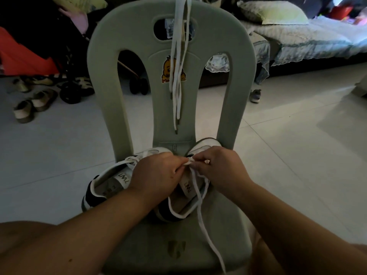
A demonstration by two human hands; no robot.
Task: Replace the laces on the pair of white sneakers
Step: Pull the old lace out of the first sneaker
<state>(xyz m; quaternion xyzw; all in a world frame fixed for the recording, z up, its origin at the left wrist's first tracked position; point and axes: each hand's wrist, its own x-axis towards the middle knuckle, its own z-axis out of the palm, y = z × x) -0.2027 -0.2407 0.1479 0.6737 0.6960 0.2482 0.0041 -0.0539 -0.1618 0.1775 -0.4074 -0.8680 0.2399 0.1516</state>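
Two white sneakers with dark heels lie on a pale green plastic chair (198,253), toes toward the backrest. The left sneaker (111,185) still has its lace near the toe. Over the right sneaker (204,144) my left hand (156,171) and my right hand (218,167) meet, both pinching a white lace (200,213). One long end of that lace trails down across the seat toward me. Several more white laces (178,76) hang over the top of the backrest.
The chair stands on a light tiled floor. Sandals and shoes (29,104) and a stroller's wheels (71,92) are at the back left. A bed (309,38) with a pillow runs along the back right. My knees frame the seat's front.
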